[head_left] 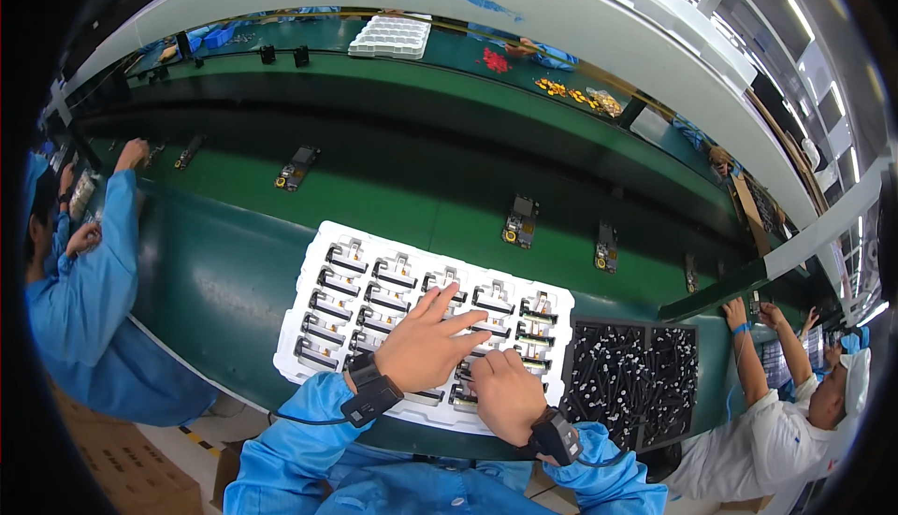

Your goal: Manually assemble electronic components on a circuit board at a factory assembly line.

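A white moulded tray (pixel 297 319) lies in front of me on the green bench, its pockets holding rows of small black-and-silver parts (pixel 393 272). Over the middle of it is my left hand (pixel 426 342), fingers stretched and spread, the fingertips at the parts in the central columns. Close beside it, to the right, my right hand (pixel 508 395) is closed over the tray's lower right area with the fingers curled down. Whatever its fingertips hold, if anything, is hidden. Each wrist wears a black strapped device with a cable.
A black bin (pixel 694 375) of small black parts with silvery ends adjoins the tray's right side. Circuit boards (pixel 520 221) lie spaced along the green conveyor beyond. A white tray stack (pixel 390 36) stands on the far shelf. Co-workers sit left (pixel 103 281) and right (pixel 767 431).
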Available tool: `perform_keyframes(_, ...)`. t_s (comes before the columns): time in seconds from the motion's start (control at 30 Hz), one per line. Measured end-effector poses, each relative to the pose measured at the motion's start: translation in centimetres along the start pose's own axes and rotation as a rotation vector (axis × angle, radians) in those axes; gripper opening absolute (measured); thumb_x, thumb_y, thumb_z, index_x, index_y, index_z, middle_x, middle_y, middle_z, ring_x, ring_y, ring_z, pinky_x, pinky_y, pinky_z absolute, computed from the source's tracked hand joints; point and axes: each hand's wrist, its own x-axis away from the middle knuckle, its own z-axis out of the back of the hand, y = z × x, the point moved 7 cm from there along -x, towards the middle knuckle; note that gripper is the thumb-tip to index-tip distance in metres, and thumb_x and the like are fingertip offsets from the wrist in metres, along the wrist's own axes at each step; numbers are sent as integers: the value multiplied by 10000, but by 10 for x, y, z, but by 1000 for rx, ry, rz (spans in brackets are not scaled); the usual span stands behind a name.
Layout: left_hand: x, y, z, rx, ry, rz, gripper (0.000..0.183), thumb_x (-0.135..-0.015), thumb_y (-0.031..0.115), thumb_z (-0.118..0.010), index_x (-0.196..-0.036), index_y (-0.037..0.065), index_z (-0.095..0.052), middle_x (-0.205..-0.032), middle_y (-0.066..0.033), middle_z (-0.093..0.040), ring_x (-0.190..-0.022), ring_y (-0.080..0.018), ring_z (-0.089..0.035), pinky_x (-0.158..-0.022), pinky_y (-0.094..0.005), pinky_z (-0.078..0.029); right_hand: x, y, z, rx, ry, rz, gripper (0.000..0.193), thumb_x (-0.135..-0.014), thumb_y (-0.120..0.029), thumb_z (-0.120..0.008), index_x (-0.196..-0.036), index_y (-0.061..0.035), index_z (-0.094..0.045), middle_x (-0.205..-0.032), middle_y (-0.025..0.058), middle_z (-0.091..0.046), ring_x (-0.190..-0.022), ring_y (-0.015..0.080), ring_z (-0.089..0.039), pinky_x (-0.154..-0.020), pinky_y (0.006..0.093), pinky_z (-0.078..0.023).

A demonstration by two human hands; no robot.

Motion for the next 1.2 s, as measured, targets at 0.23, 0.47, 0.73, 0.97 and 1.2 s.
perform_keyframes(0.23,0,2,1,1,25,3,411,-940,175,-694,-1346,229,-725,-1541,-18,-565,-1506,-462,-352,-1224,-644,-291,0,5,10,-108,-41,16,184,-867,-159,-779,-974,-55,-670,-969,102,-653,-959,311,-637,-766,439,-556)
perform_keyframes(0.47,0,1,4,38,-3,-28,437,-935,170,-710,-1368,228,-710,-1563,-27,-540,-1503,-484,-342,-1220,-645,-292,4,-5,11,-43,23,58,208,-865,-142,-772,-996,-37,-649,-959,120,-642,-948,324,-624,-775,429,-547)
perform_keyframes(0.73,4,-8,10,255,-152,-74,471,-813,112,-704,-1269,207,-775,-1596,-51,-515,-1543,-538,-256,-1236,-711,-213,-2,-2,19,-80,-1,84,216,-870,-143,-768,-1002,-29,-641,-948,121,-654,-948,324,-630,-807,424,-541)
perform_keyframes(0.97,4,-2,13,204,-161,-103,379,-783,244,-752,-1150,189,-833,-1542,-67,-575,-1525,-543,-279,-1230,-736,-203,0,5,11,-203,-12,85,181,-889,-105,-753,-1022,-31,-655,-960,131,-679,-959,341,-639,-852,436,-533)
perform_keyframes(1.2,3,-3,9,179,-147,-105,331,-802,286,-838,-1127,223,-837,-1525,-8,-597,-1530,-510,-293,-1218,-746,-224,5,11,15,-357,58,58,154,-893,-68,-743,-1015,-23,-660,-985,139,-686,-967,361,-643,-865,456,-527)
